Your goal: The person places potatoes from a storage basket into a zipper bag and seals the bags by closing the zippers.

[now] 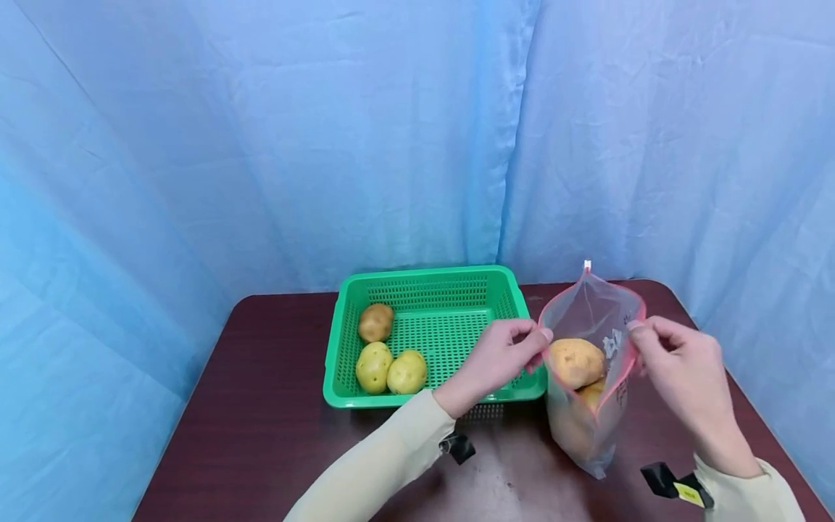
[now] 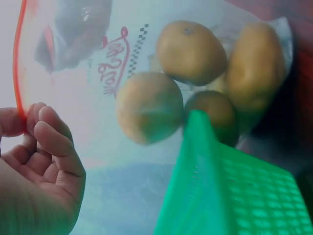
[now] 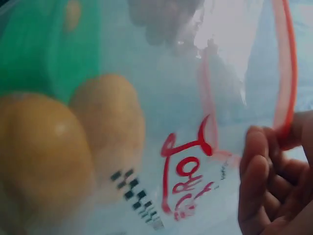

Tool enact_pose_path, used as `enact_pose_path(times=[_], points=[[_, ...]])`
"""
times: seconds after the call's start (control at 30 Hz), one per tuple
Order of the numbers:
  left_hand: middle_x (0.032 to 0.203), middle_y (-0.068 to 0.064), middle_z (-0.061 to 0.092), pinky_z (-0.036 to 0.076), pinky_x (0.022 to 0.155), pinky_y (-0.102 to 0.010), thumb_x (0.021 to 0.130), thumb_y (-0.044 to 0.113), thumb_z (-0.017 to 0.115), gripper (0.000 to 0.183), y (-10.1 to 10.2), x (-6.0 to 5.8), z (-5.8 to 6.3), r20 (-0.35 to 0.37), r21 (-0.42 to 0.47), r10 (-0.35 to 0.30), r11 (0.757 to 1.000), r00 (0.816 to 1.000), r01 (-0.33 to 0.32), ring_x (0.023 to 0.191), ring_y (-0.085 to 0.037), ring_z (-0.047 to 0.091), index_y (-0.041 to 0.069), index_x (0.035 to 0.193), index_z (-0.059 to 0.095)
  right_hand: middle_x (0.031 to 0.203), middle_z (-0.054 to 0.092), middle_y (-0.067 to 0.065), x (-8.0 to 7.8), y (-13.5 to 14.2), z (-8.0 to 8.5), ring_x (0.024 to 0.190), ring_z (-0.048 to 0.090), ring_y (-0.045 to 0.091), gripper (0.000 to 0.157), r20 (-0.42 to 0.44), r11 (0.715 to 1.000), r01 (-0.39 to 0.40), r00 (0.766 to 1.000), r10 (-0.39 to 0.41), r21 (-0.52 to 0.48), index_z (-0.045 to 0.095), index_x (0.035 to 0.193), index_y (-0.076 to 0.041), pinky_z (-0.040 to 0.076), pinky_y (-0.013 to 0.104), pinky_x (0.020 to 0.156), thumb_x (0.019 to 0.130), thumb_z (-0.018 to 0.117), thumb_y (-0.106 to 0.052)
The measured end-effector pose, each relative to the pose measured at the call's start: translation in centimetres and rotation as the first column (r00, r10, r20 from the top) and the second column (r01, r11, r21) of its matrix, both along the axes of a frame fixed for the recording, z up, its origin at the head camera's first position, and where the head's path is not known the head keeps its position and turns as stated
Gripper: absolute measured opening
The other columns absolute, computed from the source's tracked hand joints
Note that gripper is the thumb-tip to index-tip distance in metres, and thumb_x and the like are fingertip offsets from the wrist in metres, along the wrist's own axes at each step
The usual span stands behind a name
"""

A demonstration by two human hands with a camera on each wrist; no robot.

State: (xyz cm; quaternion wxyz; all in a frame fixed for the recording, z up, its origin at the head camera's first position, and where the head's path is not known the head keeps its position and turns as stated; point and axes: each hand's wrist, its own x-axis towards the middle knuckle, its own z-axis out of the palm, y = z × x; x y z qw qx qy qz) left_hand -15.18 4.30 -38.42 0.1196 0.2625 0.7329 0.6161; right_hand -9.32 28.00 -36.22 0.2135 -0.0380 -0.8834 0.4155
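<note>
Bag stands upright just right of the basket, mouth spread wide, with potatoes inside. Left hand reaches over the basket's right side, wrist bent toward the bag, thumb and fingertips pinching the near-basket side of its red rim. Right hand, farther right of the basket, angles in from the front and pinches the opposite side, its fingers curled. Three more potatoes lie in the basket's left part; beneath the basket is the table.

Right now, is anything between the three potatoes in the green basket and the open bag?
Yes: the right wall of the green basket, and your left hand, which pinches the bag at its left edge.
</note>
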Motion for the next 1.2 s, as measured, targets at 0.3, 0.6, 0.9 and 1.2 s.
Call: enact_pose_path(times=[0.3,0.6,0.9,1.2], points=[[0.067,0.001,0.061,0.043,0.05,-0.021,0.104,0.025,0.062,0.033,1.7,-0.6,3.5,0.067,0.166,0.026,0.985,0.997,-0.037,0.059,-0.011,0.057,0.004,0.08,0.068,0.053,0.054,-0.006,-0.7,2.3,1.4,0.054,0.045,0.008,0.037,-0.059,0.957,0.209,0.973,-0.225,-0.2,0.066,0.067,-0.006,0.031,0.024,0.045,0.101,0.061,-0.019],[0.066,0.003,0.062,0.044,0.053,-0.02,0.103,0.03,0.063,0.035,1.3,-0.6,1.0,0.148,-0.013,-0.007,1.0,0.989,0.009,0.062,-0.012,0.058,0.01,0.076,0.066,0.059,0.061,-0.003,-0.3,2.4,-1.4,0.054,0.046,0.011,0.034,0.072,0.999,-0.043,0.996,0.044,-0.02,0.065,0.074,-0.013,0.031,0.031,0.049,0.105,0.06,-0.025],[0.075,-0.003,0.066,0.052,0.064,-0.022,0.105,0.044,0.056,0.045,-0.2,-0.7,0.3,0.054,-0.074,-0.04,0.996,0.998,0.044,0.069,-0.017,0.064,0.006,0.089,0.073,0.057,0.058,-0.005,-0.2,1.7,-1.8,0.051,0.042,0.012,0.032,0.042,0.997,-0.048,0.998,0.05,-0.055,0.066,0.075,-0.013,0.03,0.031,0.047,0.104,0.061,-0.022],[0.101,0.013,0.069,0.051,0.083,-0.02,0.105,0.05,0.053,0.043,-3.0,-1.0,1.2,-0.092,-0.266,-0.083,0.962,0.992,0.056,0.094,0.001,0.061,0.014,0.117,0.073,0.056,0.053,-0.004,-0.4,0.9,-1.6,0.051,0.045,0.012,0.034,0.041,0.996,-0.05,0.998,0.053,-0.07,0.064,0.074,-0.011,0.032,0.03,0.047,0.105,0.062,-0.024]])
